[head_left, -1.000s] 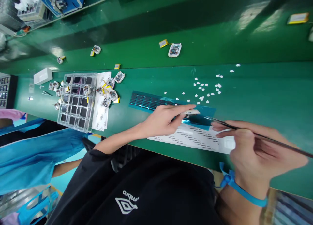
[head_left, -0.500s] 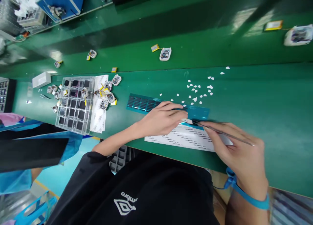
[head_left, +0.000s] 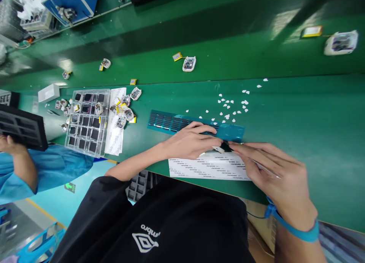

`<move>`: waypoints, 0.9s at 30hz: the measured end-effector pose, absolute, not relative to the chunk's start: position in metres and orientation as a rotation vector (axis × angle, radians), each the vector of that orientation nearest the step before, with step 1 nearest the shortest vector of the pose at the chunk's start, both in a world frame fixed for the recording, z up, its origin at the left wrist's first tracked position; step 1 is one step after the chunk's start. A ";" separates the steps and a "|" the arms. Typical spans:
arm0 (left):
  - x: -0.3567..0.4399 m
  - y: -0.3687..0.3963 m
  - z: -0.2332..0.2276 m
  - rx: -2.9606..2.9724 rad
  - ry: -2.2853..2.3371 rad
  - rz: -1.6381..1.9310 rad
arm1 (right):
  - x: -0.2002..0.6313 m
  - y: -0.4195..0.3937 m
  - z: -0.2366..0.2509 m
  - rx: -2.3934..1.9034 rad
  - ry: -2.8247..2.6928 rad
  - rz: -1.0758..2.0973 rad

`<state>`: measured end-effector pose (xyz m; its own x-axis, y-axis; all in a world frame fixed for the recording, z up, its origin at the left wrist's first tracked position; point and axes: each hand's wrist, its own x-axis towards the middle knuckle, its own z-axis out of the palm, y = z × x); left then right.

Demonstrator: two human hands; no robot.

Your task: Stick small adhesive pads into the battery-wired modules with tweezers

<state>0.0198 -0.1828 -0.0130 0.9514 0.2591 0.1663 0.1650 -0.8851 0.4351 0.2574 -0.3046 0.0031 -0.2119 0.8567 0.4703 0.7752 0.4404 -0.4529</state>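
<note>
My left hand [head_left: 196, 140] pinches a white watch case [head_left: 219, 149] above the bench, its back partly hidden by the fingers. A dark flat piece [head_left: 226, 146] shows at the case's right side, against the fingertips of my right hand [head_left: 268, 166]. Slim metal tweezers [head_left: 269, 170] are held within the right hand, mostly covered by its fingers. Behind the hands lies a teal film sheet [head_left: 232, 132] with rows of black strips. A printed white backing sheet [head_left: 211, 167] lies below them, at the bench's near edge.
Small white stickers [head_left: 227, 117] are scattered beyond the sheet. Left stands a clear compartment tray [head_left: 85, 122] beside opened watch cases [head_left: 129, 114] with yellow batteries. Another watch case [head_left: 189, 64] sits on the green belt [head_left: 228, 61]. A co-worker's hand holds a black tray [head_left: 24, 128].
My right fingertips have closed in against the dark piece by the case, and the tweezers sit lower in the hand. Belt items shifted left. The co-worker's black tray swung up over the bench.
</note>
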 end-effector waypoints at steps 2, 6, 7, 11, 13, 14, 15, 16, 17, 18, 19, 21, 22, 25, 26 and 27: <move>0.020 -0.184 -0.012 2.688 0.297 0.306 | 0.256 -0.305 0.002 -1.384 -2.029 0.112; 0.021 -0.187 -0.010 2.701 0.311 0.312 | 0.255 -0.300 0.003 -1.418 -2.036 0.019; 0.021 -0.188 -0.010 2.701 0.321 0.310 | 0.255 -0.299 0.005 -1.415 -2.047 0.004; 0.021 -0.184 -0.011 2.693 0.315 0.315 | 0.261 -0.293 0.012 -1.372 -2.133 0.012; 0.021 -0.181 -0.012 2.693 0.267 0.334 | 0.264 -0.292 0.014 -1.358 -2.163 0.044; 0.021 -0.180 -0.013 2.695 0.245 0.340 | 0.266 -0.292 0.015 -1.362 -2.161 0.066; 0.021 -0.179 -0.013 2.698 0.229 0.342 | 0.266 -0.293 0.015 -1.366 -2.148 0.093; 0.022 -0.178 -0.014 2.702 0.223 0.339 | 0.267 -0.293 0.015 -1.369 -2.126 0.118; 0.023 -0.178 -0.014 2.706 0.224 0.334 | 0.267 -0.294 0.014 -1.370 -2.102 0.142; 0.024 -0.178 -0.014 2.708 0.230 0.327 | 0.266 -0.295 0.012 -1.368 -2.084 0.161; 0.024 -0.178 -0.014 2.708 0.238 0.317 | 0.266 -0.295 0.010 -1.365 -2.074 0.167; 0.026 -0.178 -0.013 2.700 0.258 0.292 | 0.265 -0.294 0.006 -1.363 -2.069 0.138; 0.027 -0.178 -0.013 2.693 0.267 0.270 | 0.266 -0.293 0.004 -1.371 -2.066 0.100; 0.027 -0.177 -0.012 2.664 0.288 0.211 | 0.269 -0.284 0.007 -1.384 -1.987 -0.054; 0.027 -0.177 -0.013 2.648 0.289 0.207 | 0.270 -0.280 0.010 -1.381 -1.944 -0.095; 0.027 -0.177 -0.013 2.627 0.278 0.212 | 0.271 -0.275 0.014 -1.373 -1.903 -0.129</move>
<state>0.0272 -0.1766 -0.0130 0.9672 0.2337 0.0999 0.1581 -0.8610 0.4835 0.2705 -0.2745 0.0144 -0.1219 0.7668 0.6302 0.8447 0.4135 -0.3399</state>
